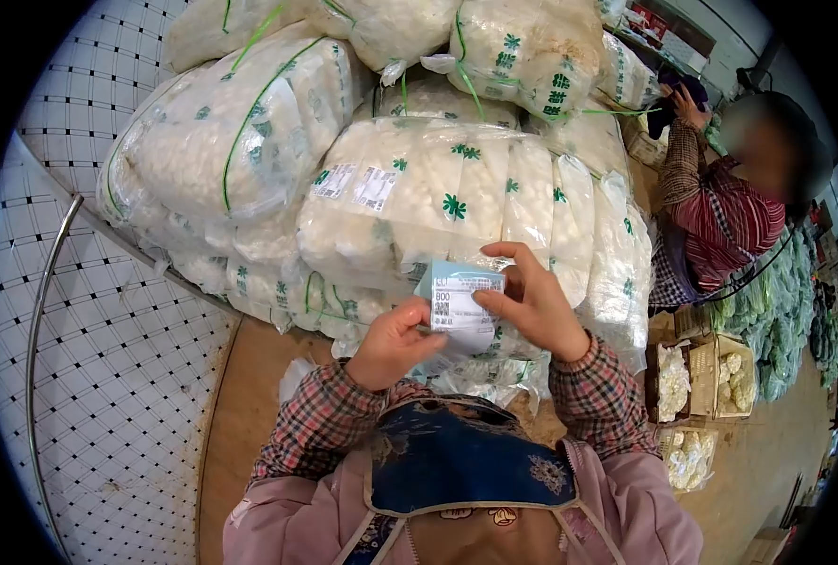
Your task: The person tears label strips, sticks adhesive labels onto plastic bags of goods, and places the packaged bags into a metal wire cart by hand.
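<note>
A white printed label (457, 325) with a light blue backing sheet is held between my two hands, in front of the stacked bags. My left hand (393, 345) is closed on its left edge. My right hand (539, 306) pinches its right edge between thumb and fingers. Just behind the label lies a large clear plastic bag (419, 221) with green printing, filled with white contents. Two white labels, one of them a printed sticker (375, 187), are stuck on its upper left. I cannot make out the small print.
More filled bags (240, 132) tied with green straps are piled behind and to the left. A metal rail (38, 311) curves along the tiled wall. At the right stands another person (734, 207), near a basket of white produce (734, 377) and green bagged vegetables (772, 325).
</note>
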The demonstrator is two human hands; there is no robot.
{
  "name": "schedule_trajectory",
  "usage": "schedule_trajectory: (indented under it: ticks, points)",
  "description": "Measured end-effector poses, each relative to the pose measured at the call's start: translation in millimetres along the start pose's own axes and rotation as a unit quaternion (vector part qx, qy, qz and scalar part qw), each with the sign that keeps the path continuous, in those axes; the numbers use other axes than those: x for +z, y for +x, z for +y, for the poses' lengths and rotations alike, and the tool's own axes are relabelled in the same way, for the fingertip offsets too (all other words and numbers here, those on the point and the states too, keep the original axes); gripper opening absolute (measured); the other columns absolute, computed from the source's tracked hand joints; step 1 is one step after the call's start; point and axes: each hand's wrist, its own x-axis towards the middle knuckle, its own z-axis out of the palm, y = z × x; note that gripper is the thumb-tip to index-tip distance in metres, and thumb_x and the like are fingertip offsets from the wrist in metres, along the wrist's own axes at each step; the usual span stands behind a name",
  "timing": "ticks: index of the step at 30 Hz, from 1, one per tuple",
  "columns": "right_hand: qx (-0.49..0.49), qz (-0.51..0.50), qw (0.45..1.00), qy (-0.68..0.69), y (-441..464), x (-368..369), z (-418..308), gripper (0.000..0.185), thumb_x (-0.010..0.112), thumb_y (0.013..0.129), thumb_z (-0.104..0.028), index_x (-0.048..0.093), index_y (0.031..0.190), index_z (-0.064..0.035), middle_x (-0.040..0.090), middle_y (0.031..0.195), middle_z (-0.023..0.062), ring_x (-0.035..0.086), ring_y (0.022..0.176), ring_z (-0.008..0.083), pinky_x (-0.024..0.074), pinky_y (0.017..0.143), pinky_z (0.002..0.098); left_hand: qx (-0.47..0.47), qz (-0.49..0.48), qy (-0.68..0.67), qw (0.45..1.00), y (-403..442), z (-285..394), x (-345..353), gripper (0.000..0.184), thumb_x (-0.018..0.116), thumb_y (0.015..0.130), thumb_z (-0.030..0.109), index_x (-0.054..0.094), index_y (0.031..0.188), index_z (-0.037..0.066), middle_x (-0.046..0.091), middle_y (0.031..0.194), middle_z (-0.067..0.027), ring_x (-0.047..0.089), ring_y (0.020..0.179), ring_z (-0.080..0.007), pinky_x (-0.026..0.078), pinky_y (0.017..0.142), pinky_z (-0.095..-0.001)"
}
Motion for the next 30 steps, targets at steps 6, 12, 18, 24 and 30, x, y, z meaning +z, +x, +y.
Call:
schedule_trajectory:
  ticks: [6, 12, 18, 24, 30]
  points:
    - [-0.033, -0.041, 0.999, 0.008, -5.8, 8.1, -1.9, 0.041, 0.062, 0.075, -0.008, 0.039, 0.109, -0.0037, 0.055, 0.074, 0.0049, 0.053, 0.065, 0.0082, 0.0413, 0.055, 0.0214, 0.055, -0.046, -0.014, 0.997, 5.6, 36.6, -8.5, 0.034, 0.045, 0.082, 0.006, 0.042, 0.116, -0.001, 0.051, 0.103, -0.0065, 0.048, 0.098, -0.0140, 0.036, 0.087, -0.0287]
    - [-0.149, 0.076, 0.969, -0.180, -8.6, 7.9, -18.3, 0.036, 0.066, 0.066, -0.010, 0.049, 0.098, -0.0076, 0.054, 0.074, 0.0070, 0.052, 0.066, 0.0208, 0.0405, 0.057, 0.0289, -0.081, -0.033, -0.092, 0.992, 13.4, 26.5, 6.2, 0.037, 0.034, 0.091, 0.023, 0.039, 0.119, -0.001, 0.049, 0.111, -0.0089, 0.049, 0.099, -0.0144, 0.037, 0.088, -0.0278]
    - [-0.289, 0.068, 0.911, -0.285, -8.3, 24.0, -20.4, 0.030, 0.069, 0.057, -0.009, 0.055, 0.083, -0.0080, 0.051, 0.083, 0.0048, 0.048, 0.076, 0.0228, 0.0393, 0.065, 0.0323, -0.100, -0.027, -0.097, 0.990, 9.8, 26.3, 9.9, 0.038, 0.029, 0.092, 0.026, 0.040, 0.118, 0.000, 0.051, 0.104, -0.0052, 0.049, 0.092, -0.0108, 0.039, 0.082, -0.0257]
    - [-0.306, 0.039, 0.898, -0.315, -8.0, 23.0, -13.4, 0.022, 0.064, 0.060, -0.011, 0.053, 0.079, -0.0087, 0.051, 0.081, 0.0033, 0.047, 0.074, 0.0209, 0.0385, 0.063, 0.0318, -0.155, 0.013, -0.083, 0.984, 11.1, 24.4, 11.9, 0.037, 0.027, 0.091, 0.023, 0.041, 0.116, 0.000, 0.054, 0.101, -0.0077, 0.053, 0.085, -0.0121, 0.042, 0.076, -0.0267]
    - [-0.358, 0.004, 0.856, -0.372, -8.0, 19.7, -8.2, 0.012, 0.055, 0.064, -0.012, 0.051, 0.075, -0.0101, 0.048, 0.079, 0.0021, 0.045, 0.074, 0.0191, 0.0363, 0.062, 0.0300, -0.214, -0.024, -0.190, 0.958, 12.6, 15.5, -0.9, 0.039, 0.027, 0.090, 0.027, 0.044, 0.112, -0.001, 0.056, 0.100, -0.0101, 0.055, 0.085, -0.0157, 0.042, 0.077, -0.0299]
